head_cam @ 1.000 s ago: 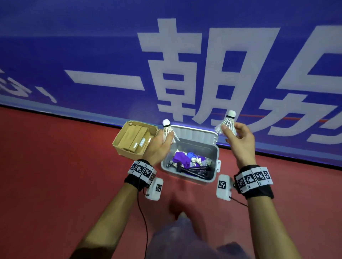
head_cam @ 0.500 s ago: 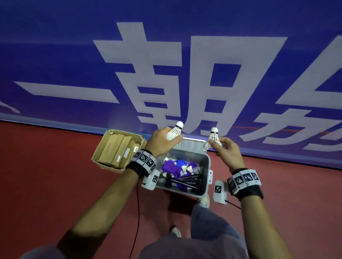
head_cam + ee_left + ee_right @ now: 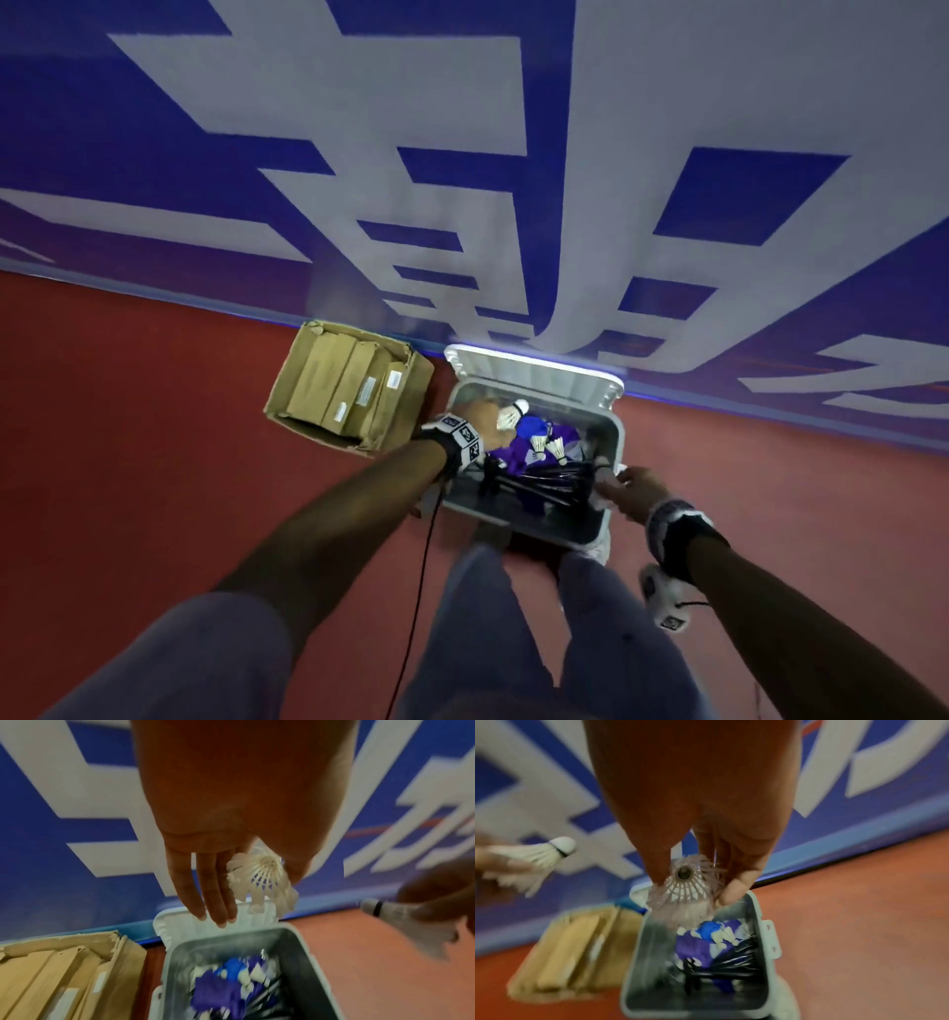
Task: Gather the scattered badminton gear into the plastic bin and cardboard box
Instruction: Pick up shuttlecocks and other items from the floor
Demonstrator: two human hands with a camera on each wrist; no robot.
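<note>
Progress: the plastic bin [image 3: 613, 437] sits lid-up against the blue banner [image 3: 154, 154] and already holds several shuttlecocks, purple cloth [image 3: 695, 947] and black rackets [image 3: 544, 480]. The cardboard box [image 3: 354, 390] just beside it is packed with long cartons. I judge this near the end; no loose gear shows on the red floor [image 3: 128, 411].

My left hand [image 3: 213, 866] is over the bin's far end, two fingers [image 3: 203, 888] nearly straight, a white shuttlecock [image 3: 259, 880] pinched against the thumb. My right hand [image 3: 706, 852] hangs above the bin, thumb and fingertips pinching a second shuttlecock [image 3: 687, 890] by its skirt. Neither has been let go.
</note>
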